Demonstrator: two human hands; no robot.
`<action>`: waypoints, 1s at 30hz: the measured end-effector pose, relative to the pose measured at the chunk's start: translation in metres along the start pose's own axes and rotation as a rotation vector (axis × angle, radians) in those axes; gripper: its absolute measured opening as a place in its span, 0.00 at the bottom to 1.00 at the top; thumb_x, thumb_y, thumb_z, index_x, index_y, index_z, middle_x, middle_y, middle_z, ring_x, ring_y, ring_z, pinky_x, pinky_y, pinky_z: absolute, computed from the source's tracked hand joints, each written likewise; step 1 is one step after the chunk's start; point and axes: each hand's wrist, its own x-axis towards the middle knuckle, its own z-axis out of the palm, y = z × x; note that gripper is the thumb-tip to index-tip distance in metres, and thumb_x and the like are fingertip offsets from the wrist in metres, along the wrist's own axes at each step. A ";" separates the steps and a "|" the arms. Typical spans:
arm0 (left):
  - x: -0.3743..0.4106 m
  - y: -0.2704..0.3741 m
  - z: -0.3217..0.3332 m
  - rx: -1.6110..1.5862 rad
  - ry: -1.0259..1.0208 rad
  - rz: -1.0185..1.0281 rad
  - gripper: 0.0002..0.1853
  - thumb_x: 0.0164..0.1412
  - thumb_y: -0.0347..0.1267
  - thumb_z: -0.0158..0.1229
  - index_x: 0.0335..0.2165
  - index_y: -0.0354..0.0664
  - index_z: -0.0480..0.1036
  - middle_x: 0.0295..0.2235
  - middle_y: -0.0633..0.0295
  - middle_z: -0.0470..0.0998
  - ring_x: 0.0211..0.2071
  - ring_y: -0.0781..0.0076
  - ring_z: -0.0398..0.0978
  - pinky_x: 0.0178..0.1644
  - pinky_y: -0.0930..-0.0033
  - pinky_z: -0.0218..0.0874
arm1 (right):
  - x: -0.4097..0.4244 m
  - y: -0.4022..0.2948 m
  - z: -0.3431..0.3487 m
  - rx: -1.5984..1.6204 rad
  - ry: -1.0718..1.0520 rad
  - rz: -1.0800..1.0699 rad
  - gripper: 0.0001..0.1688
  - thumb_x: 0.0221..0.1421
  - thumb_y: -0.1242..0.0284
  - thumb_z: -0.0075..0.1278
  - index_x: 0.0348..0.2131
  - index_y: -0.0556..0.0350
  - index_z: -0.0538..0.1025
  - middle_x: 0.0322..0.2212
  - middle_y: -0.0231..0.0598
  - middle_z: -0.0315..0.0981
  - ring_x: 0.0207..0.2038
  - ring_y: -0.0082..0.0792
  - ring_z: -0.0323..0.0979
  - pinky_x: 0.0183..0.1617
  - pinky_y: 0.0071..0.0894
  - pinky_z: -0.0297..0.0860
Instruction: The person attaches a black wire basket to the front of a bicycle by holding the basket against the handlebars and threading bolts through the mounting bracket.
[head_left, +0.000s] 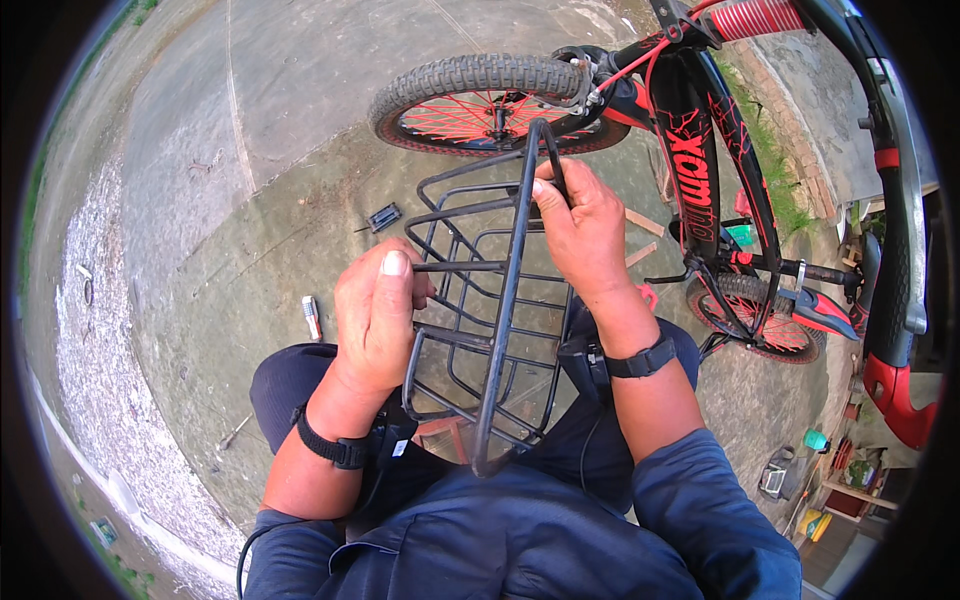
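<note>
A black wire bicycle basket (499, 300) is held tilted over my lap, between my knees. My left hand (379, 315) grips the wires on its left side, thumb on top and fingertips partly hidden behind them. Near the far end of the thick rim tube, my right hand (585, 221) is closed around the frame. Just beyond the basket's far end is the knobbly front wheel (480, 79) of a black and red bicycle (694, 150), which stands to my right. The basket's far end overlaps the wheel in view; whether they touch I cannot tell.
On the concrete floor lie a bicycle pedal (383, 217), a screwdriver-like handle (311, 318) and a thin tool (234, 433). Wood strips (643, 223) lie beyond my right hand. The handlebar (892, 225) juts in at the right. Cluttered shelves (859, 484) stand lower right.
</note>
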 end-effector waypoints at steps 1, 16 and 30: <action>0.000 0.000 0.000 0.002 0.002 -0.001 0.27 0.67 0.47 0.37 0.22 0.35 0.66 0.20 0.59 0.66 0.24 0.72 0.64 0.31 0.71 0.55 | 0.000 0.001 0.000 0.007 0.001 0.005 0.06 0.53 0.72 0.55 0.32 0.55 0.75 0.24 0.41 0.74 0.27 0.42 0.74 0.33 0.35 0.68; 0.003 -0.010 -0.006 0.177 -0.042 0.330 0.16 0.61 0.37 0.47 0.23 0.36 0.66 0.19 0.58 0.66 0.20 0.62 0.65 0.26 0.63 0.55 | 0.000 0.004 -0.004 0.122 -0.083 0.015 0.10 0.56 0.72 0.54 0.38 0.56 0.75 0.29 0.40 0.77 0.32 0.39 0.76 0.38 0.33 0.70; -0.006 0.004 0.018 0.532 -0.087 0.825 0.17 0.39 0.42 0.64 0.20 0.42 0.67 0.21 0.62 0.67 0.23 0.60 0.62 0.30 0.60 0.52 | 0.002 0.019 -0.023 0.249 0.098 -0.186 0.13 0.51 0.77 0.61 0.38 0.60 0.77 0.36 0.41 0.79 0.41 0.34 0.77 0.47 0.29 0.72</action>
